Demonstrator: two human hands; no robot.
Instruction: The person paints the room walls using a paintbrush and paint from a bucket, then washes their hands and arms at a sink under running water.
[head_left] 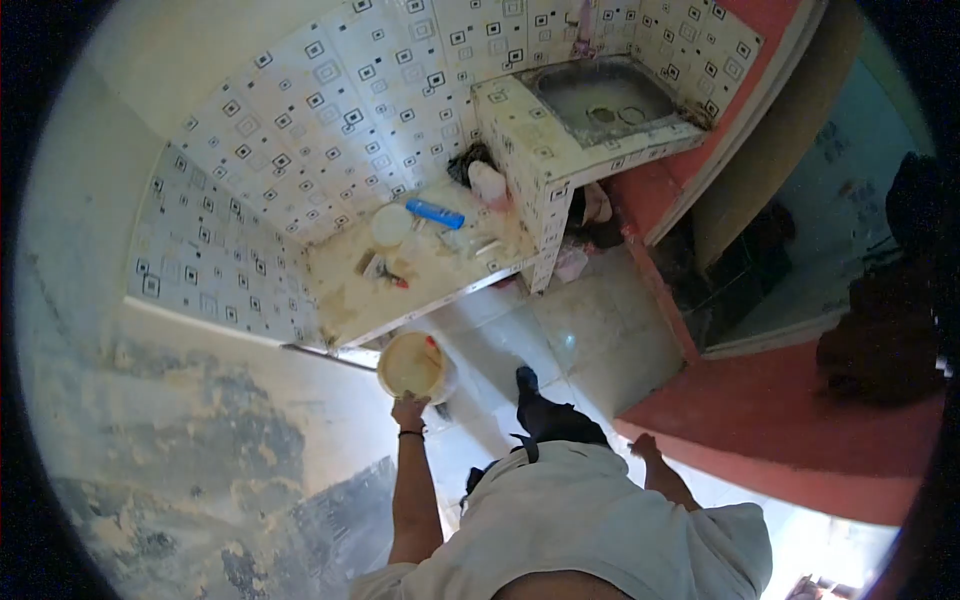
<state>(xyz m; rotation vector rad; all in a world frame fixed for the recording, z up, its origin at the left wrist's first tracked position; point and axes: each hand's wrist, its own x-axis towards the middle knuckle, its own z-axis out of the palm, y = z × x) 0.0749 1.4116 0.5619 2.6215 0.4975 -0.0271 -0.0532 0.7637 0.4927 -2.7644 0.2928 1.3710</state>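
My left hand is closed on the near rim of a round, cream-coloured bucket. Pale liquid or paste is inside it, and a small red part, perhaps a handle, shows at its far right rim. The bucket is beside the front edge of the tiled counter. Off to the right, my right hand hangs near the red ledge; it looks loosely open and holds nothing I can see.
On the counter lie a scraper-like tool, a white round container, a blue tube-shaped item and a pinkish-white bottle. A sink stands higher behind. At right are a red ledge and doorway; patchy wall at left.
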